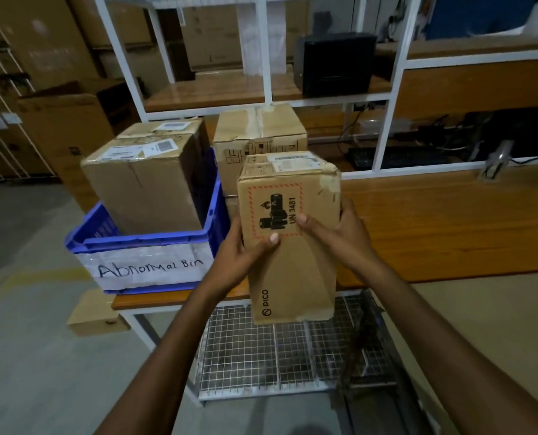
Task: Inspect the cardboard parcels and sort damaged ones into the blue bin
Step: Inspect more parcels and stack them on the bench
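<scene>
I hold a tall cardboard parcel (296, 271) upright above the table's front edge; it bears a red-bordered battery mark, "UN 3481" and "PICO". Its lower right corner looks torn and its top right corner crumpled. My left hand (242, 255) grips its left side, thumb on the front face. My right hand (343, 233) grips its right side, thumb across the front. The blue bin (142, 243), labelled "Abnormal Bin", stands at the left end of the table with two cardboard parcels (145, 183) inside. Another parcel (258, 133) stands on the table behind the held one.
The wooden table (434, 227) stretches to the right. A white shelf frame (264, 58) rises behind, holding a black printer (333, 62). A wire rack (261, 350) sits under the table. A small box (95, 315) lies on the floor, with large cartons at the left.
</scene>
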